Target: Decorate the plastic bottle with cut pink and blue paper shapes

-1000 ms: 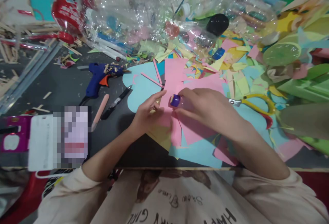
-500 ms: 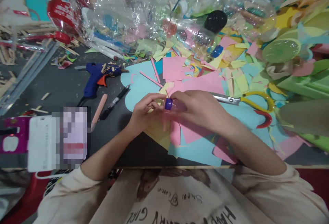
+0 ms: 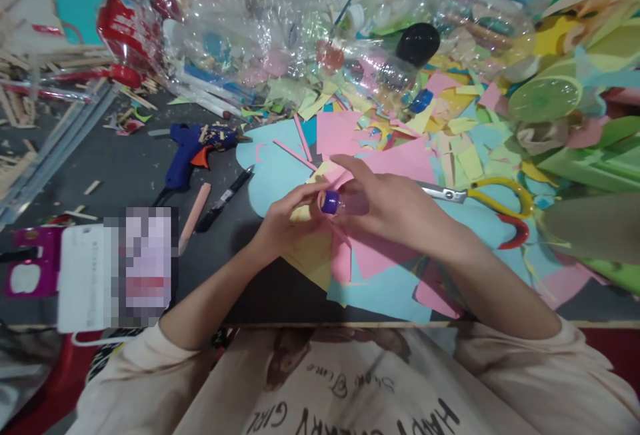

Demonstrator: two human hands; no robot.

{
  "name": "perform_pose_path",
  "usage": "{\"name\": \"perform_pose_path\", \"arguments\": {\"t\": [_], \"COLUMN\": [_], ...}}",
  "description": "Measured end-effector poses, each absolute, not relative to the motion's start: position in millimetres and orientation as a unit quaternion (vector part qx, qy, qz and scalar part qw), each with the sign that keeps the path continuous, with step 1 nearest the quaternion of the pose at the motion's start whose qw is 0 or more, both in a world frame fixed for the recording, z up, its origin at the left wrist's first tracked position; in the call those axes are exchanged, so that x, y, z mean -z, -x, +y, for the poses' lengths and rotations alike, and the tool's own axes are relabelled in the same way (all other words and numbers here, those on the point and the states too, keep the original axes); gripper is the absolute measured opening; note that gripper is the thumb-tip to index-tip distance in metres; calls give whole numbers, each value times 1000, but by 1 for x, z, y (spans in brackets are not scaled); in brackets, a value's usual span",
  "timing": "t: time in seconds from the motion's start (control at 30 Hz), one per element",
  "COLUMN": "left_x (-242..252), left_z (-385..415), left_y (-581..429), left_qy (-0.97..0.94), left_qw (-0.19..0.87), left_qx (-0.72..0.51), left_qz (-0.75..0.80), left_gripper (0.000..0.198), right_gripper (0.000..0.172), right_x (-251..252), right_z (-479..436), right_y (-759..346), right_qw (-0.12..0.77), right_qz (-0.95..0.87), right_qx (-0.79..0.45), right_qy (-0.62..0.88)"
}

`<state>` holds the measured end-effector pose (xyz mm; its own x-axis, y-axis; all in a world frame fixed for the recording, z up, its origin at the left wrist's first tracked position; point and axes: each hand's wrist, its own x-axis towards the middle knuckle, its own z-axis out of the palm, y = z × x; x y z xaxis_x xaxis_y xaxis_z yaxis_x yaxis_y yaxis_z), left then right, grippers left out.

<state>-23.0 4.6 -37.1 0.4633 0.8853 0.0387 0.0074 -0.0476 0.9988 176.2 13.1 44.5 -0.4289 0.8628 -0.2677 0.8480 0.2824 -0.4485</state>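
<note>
In my right hand (image 3: 400,205) lies a small clear bottle (image 3: 354,204) with a blue-purple cap (image 3: 329,202), turned sideways so the cap points left. The thumb and fingers grip its body, while the index finger is raised off it. A thin pink paper strip (image 3: 321,203) curves around the cap end. My left hand (image 3: 285,218) is closed at that end, its fingertips against the strip; part of the fingers is hidden. Beneath both hands are sheets of pink paper (image 3: 383,248), yellow paper (image 3: 307,258) and light blue paper (image 3: 385,295).
A blue glue gun (image 3: 183,165), a black pen (image 3: 225,198) and a peach-coloured stick (image 3: 195,215) lie to the left. Scissors (image 3: 500,198) rest at the right. Clear plastic bottles (image 3: 280,15) and paper scraps (image 3: 465,155) crowd the back. A white power bank-like box (image 3: 83,282) sits front left.
My right index finger has lifted away from the cap. The bottle has tilted slightly, and the pink strip now curves around the cap. My left fingers have shifted a little right.
</note>
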Motion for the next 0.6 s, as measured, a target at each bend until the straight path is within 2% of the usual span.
{"name": "perform_pose_path", "arguments": {"t": [0.33,0.6], "left_x": [32,36], "left_z": [4,3], "left_y": [22,24], "left_qy": [-634,-671], "left_qw": [566,522], "left_qx": [-357,-352], "left_qz": [388,393], "left_gripper": [44,39], "right_gripper": [45,36], "right_x": [-46,-39], "right_z": [15,13], "right_y": [-176,-172], "right_qw": [21,134], "right_qz": [-809,-767], "right_qx": [-271,-281], "right_qy": [520,561]}}
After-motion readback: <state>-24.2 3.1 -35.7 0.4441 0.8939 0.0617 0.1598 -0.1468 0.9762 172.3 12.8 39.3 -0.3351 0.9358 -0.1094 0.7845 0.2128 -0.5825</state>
